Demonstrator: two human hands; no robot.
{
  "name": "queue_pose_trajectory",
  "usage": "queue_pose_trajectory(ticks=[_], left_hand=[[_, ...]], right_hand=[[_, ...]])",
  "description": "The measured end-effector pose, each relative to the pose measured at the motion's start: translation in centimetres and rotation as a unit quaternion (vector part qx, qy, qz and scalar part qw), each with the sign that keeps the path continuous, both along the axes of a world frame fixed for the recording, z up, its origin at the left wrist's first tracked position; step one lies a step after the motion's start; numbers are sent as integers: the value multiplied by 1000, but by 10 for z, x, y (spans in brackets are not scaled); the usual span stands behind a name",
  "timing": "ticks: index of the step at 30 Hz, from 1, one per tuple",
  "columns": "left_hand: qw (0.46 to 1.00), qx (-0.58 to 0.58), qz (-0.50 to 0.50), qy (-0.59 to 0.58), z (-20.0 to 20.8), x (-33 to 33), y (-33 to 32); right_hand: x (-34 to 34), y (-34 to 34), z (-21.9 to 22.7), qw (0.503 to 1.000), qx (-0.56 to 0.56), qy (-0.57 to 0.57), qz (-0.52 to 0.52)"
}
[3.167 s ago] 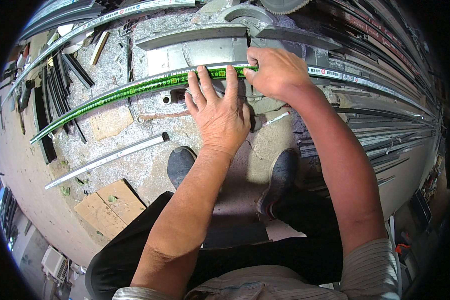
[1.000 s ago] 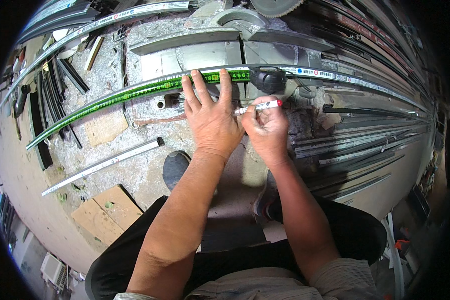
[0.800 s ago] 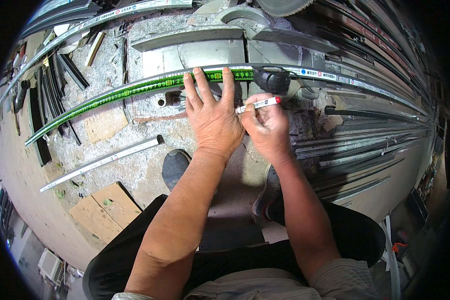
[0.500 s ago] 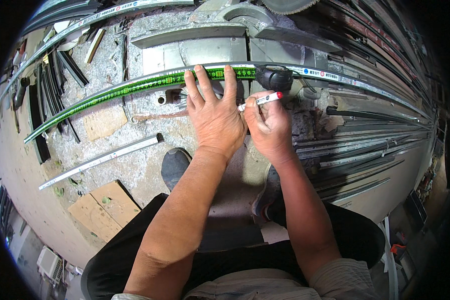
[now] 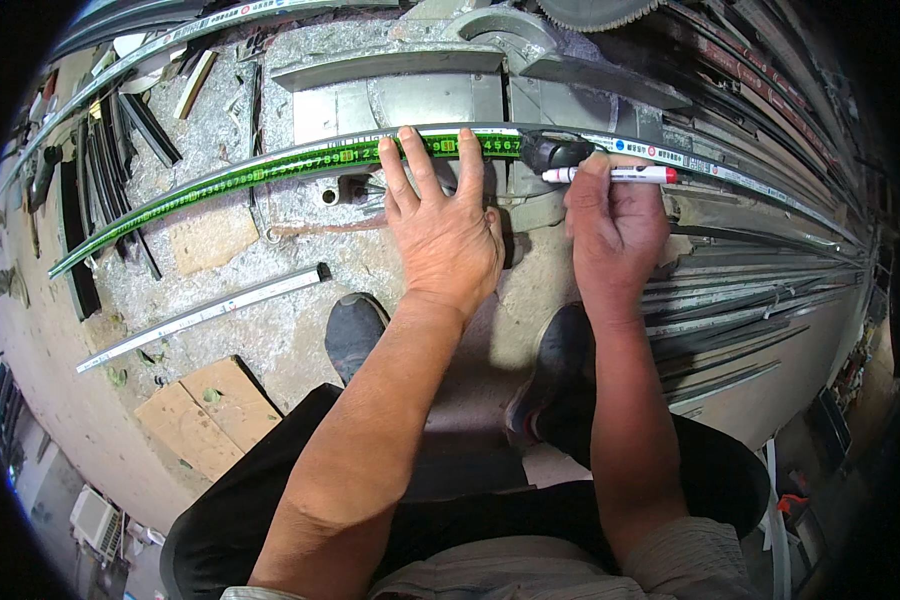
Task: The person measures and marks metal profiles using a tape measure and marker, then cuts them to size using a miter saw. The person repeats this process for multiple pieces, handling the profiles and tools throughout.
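My left hand (image 5: pixel 440 235) lies with its fingers spread across a green tape measure blade (image 5: pixel 290 165). Its fingertips reach the long, light metal strip (image 5: pixel 710 163) that runs along the blade's far side. To the right, the blade meets the black tape case (image 5: pixel 545 152). Just beside that case, my right hand (image 5: pixel 622 235) is closed around a white marker pen (image 5: pixel 622 175) with a red end pointing right. The pen lies level over the near side of the strip, and I cannot tell whether it touches it.
A saw blade (image 5: pixel 595 8) shows at the top edge, beyond a metal fence (image 5: pixel 390 68). Metal bars (image 5: pixel 740 290) are stacked at the right. A short strip (image 5: pixel 205 315) and cardboard (image 5: pixel 208 415) lie at the left. My shoes (image 5: pixel 358 335) stand below the hands.
My right hand has moved right, away from my left hand, carrying the marker pen past the tape case. The pen has turned from slanted to nearly level. My left hand keeps its place on the blade.
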State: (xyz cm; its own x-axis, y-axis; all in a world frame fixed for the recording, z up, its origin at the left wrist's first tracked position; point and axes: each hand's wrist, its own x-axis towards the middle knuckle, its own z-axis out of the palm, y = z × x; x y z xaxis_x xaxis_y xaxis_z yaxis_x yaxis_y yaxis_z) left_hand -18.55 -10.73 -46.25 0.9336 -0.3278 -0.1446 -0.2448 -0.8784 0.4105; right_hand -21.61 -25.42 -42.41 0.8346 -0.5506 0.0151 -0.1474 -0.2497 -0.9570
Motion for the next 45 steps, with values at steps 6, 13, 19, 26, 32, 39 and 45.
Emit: queue_pose_trajectory(ticks=[6, 13, 19, 26, 32, 39, 45], left_hand=[[1000, -13, -3, -17, -2, 0, 0], [999, -25, 8, -47, -8, -1, -1], [998, -27, 10, -49, -9, -1, -1], [999, -23, 11, -48, -9, 0, -1], [999, -21, 5, -39, -9, 1, -1], [999, -22, 4, -37, -9, 1, 0], [999, -25, 4, -36, -10, 1, 0]], right_hand=[[35, -14, 11, 991, -71, -63, 99], [63, -28, 8, 956, -147, -33, 250], [78, -39, 0, 924, -180, -18, 336], [86, -39, -2, 916, -164, 23, 366], [88, -40, -2, 913, -161, 53, 372], [88, -40, -7, 913, -163, 45, 371], [87, -40, -8, 912, -165, 47, 372]])
